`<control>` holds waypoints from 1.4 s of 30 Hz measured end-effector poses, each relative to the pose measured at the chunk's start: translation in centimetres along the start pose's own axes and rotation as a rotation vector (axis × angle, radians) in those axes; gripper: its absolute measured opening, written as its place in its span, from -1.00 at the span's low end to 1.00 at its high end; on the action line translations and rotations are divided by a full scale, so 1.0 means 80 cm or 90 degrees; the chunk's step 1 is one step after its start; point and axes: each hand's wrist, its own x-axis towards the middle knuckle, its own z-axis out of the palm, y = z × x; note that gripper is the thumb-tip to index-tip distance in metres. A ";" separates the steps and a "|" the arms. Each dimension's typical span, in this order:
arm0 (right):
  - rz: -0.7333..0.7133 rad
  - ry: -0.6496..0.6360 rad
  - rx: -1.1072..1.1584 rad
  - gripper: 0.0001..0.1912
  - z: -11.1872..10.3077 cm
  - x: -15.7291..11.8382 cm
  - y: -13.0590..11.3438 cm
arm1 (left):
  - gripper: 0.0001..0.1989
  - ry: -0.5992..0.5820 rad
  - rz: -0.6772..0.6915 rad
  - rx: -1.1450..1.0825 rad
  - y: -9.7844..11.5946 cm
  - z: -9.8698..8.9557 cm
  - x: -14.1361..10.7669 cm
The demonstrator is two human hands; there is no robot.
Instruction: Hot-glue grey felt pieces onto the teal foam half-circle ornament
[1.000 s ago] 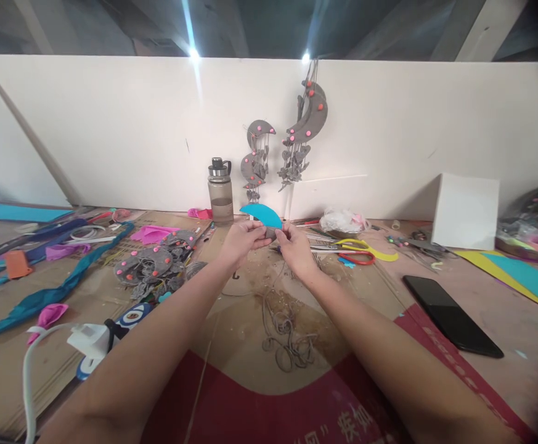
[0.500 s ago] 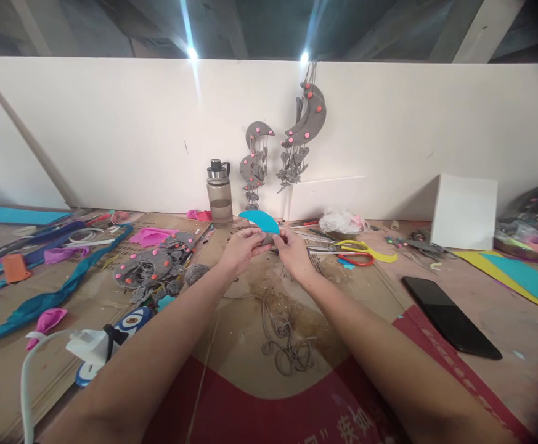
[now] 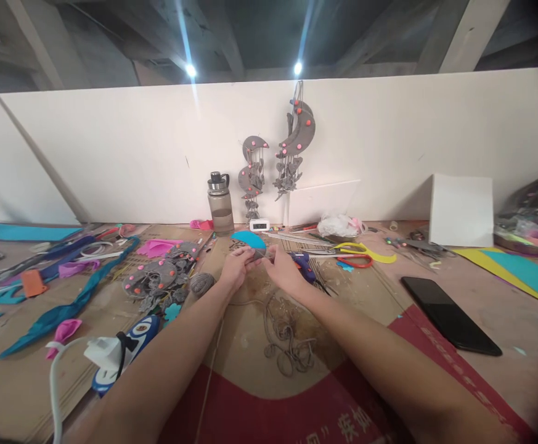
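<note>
My left hand [image 3: 235,267] is closed on a blue crescent [image 3: 249,238], which looks like felt or foam sheet. Grey yarn covers the crescent's lower end, close to the fingertips. Just to its right, my right hand [image 3: 283,269] has its fingers pinched together at the wrapped end, seemingly on the grey yarn; the exact grip is too small to make out. Loose grey yarn [image 3: 289,353] lies in loops on the cardboard below the hands. A grey yarn ball [image 3: 203,284] sits left of my left wrist. Beside my right hand lies a blue glue gun [image 3: 302,265].
Finished grey crescents with pink dots [image 3: 151,276] lie at left, near a power strip [image 3: 142,336]. A bottle [image 3: 220,206] and a small clock [image 3: 259,226] stand at the back. Scissors [image 3: 354,259] and a phone [image 3: 448,314] are at right. Crescent hangings [image 3: 300,132] hang on the white panel.
Both hands and the crescent have moved slightly left and lower in view. My right hand has drawn a little apart from the left. The clock and glue gun now show.
</note>
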 end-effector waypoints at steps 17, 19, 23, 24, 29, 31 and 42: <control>-0.259 -0.230 -0.139 -0.86 -0.098 -0.134 -0.053 | -0.70 0.066 0.048 -0.014 -0.012 -0.008 0.011; -0.298 -0.239 -0.198 -0.82 -0.111 -0.159 -0.058 | -0.74 0.067 0.034 -0.020 -0.011 -0.009 0.012; -0.375 -0.420 -0.210 -0.70 -0.137 -0.187 -0.068 | -0.84 0.059 0.016 -0.014 -0.010 -0.010 0.012; -0.402 -0.467 -0.203 -0.67 -0.144 -0.186 -0.070 | -0.84 0.056 0.016 -0.011 -0.009 -0.010 0.011; -0.426 -0.494 -0.137 -0.61 -0.164 -0.147 -0.060 | -0.81 0.045 0.033 0.000 -0.008 -0.009 0.008; -0.380 -0.448 -0.130 -0.60 -0.161 -0.122 -0.049 | -0.79 0.046 0.032 0.010 -0.008 -0.009 0.006; -0.083 -0.069 -0.374 -0.61 -0.114 -0.019 0.057 | -0.71 0.063 0.032 0.069 -0.009 -0.003 0.003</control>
